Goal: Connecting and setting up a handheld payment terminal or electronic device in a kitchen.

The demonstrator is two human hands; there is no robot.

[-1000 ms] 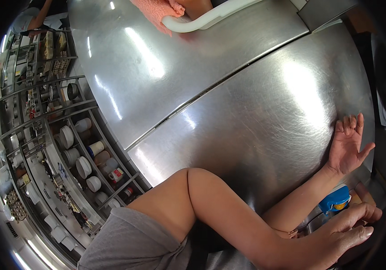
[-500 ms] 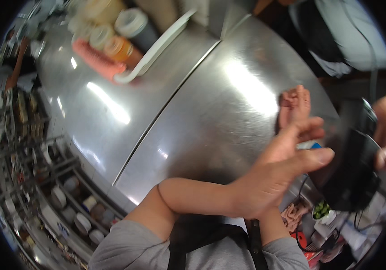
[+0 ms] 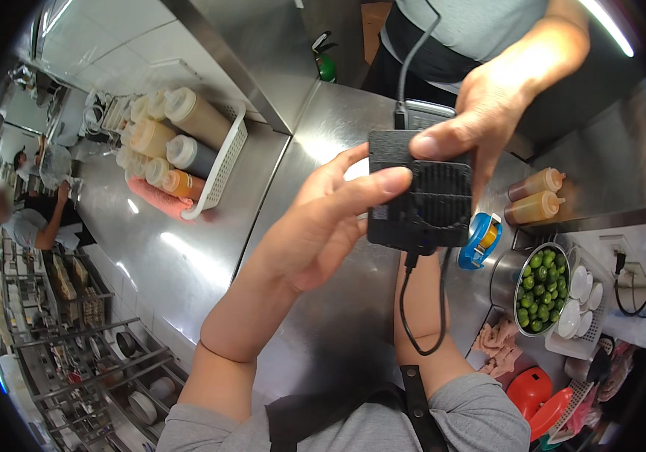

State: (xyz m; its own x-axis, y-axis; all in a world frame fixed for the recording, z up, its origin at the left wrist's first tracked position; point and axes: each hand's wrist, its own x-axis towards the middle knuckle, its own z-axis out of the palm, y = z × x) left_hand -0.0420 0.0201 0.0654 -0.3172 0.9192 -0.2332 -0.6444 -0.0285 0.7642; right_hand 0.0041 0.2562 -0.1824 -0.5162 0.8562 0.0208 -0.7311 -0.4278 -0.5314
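My left hand (image 3: 312, 218) grips the left side of a black box-shaped electronic device (image 3: 421, 200) with a ribbed face. Its thumb presses on the front and the index finger reaches behind. Cables (image 3: 413, 294) run from the device's lower and upper ends. A co-worker's hand (image 3: 481, 113) holds the same device from the upper right. My right forearm (image 3: 422, 301) goes up behind the device, which hides my right hand. A blue tape dispenser (image 3: 479, 239) sits on the steel counter (image 3: 323, 316) just right of the device.
At left, a white basket (image 3: 225, 162) holds several squeeze bottles beside a pink cloth (image 3: 159, 199). To the right are two sauce bottles (image 3: 535, 207), a pot (image 3: 507, 279) of green limes, a crumpled pink cloth (image 3: 498, 346) and a red container (image 3: 530, 392). The co-worker stands across the counter.
The view has shifted, with more wall and counter showing. My left hand, fingers stretched out before, now grips the device. My right hand, visible before, is now hidden behind it.
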